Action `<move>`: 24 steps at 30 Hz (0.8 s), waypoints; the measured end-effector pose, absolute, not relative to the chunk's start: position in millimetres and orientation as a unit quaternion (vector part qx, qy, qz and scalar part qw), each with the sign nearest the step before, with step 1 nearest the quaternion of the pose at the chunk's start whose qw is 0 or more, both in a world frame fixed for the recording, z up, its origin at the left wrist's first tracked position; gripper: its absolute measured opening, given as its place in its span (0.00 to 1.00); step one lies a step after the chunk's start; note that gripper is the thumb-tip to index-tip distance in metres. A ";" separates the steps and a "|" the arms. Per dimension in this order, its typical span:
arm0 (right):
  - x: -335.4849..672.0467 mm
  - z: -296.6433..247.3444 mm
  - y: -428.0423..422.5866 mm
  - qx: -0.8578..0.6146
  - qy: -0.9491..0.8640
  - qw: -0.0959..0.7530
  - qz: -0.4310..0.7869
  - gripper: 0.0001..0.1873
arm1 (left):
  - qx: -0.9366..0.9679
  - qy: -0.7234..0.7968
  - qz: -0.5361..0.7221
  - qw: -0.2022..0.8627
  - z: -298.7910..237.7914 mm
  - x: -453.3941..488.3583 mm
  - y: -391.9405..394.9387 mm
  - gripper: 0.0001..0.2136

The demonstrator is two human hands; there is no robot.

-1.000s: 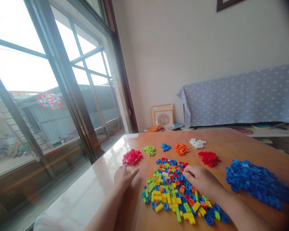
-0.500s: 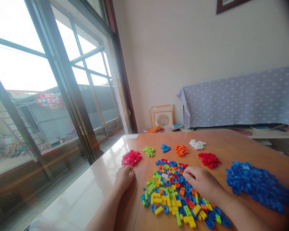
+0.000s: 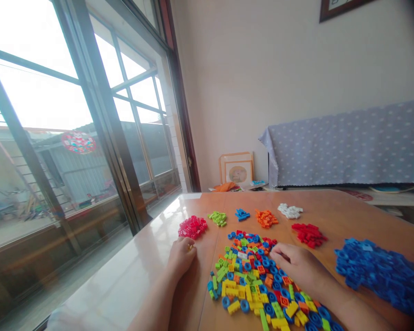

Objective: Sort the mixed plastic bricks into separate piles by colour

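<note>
A mixed pile of small bricks (image 3: 251,280) in blue, yellow, green, red and orange lies in front of me on the wooden table (image 3: 331,207). My right hand (image 3: 298,269) rests on the pile's right side, fingers curled and tips pinching among the bricks near its top. My left hand (image 3: 182,256) lies on the table to the left of the pile, fingers curled; a small yellow piece shows at its fingertips. Just beyond it sits a red brick heap (image 3: 192,226).
Sorted heaps line the far side: green (image 3: 217,217), blue (image 3: 242,214), orange (image 3: 266,218), white (image 3: 290,211), red (image 3: 308,234), and a large blue heap (image 3: 379,273) at right. A window is to the left, a cloth-covered bench (image 3: 348,142) behind.
The camera has shifted slightly, so everything sits a little right and lower. My left hand has curled its fingers inward. The right hand stays on the pile.
</note>
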State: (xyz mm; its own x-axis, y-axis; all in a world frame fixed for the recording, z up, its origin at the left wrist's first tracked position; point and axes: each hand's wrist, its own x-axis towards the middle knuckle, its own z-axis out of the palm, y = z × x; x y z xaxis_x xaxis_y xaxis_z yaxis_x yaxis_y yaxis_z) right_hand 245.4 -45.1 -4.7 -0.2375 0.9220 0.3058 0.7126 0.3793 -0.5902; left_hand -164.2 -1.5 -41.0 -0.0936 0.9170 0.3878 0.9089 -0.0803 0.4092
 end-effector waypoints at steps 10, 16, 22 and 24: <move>246.9 -6.9 -43.1 -0.535 -0.764 0.315 0.174 0.21 | 0.584 0.682 0.427 0.104 -33.3 -171.7 1.1 0.18; 246.8 -5.2 -43.4 -0.541 -0.764 0.306 0.171 0.20 | 0.499 0.644 0.543 0.205 -37.6 -177.7 3.6 0.29; 247.2 -3.5 -43.8 -0.539 -0.768 0.304 0.166 0.20 | 0.450 0.620 0.590 0.256 -38.4 -176.9 7.4 0.35; 247.3 -3.1 -43.9 -0.539 -0.769 0.304 0.161 0.20 | 0.444 0.620 0.589 0.266 -36.4 -177.0 7.5 0.36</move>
State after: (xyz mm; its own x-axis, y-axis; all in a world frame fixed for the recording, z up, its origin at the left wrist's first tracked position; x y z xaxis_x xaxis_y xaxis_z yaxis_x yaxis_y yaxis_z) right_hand 247.3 -43.9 -3.1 -0.2336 0.9267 0.2943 0.7311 0.3670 -0.5751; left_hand -177.0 7.5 -36.4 -0.4643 0.8644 0.1926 0.2368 -0.0884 0.9675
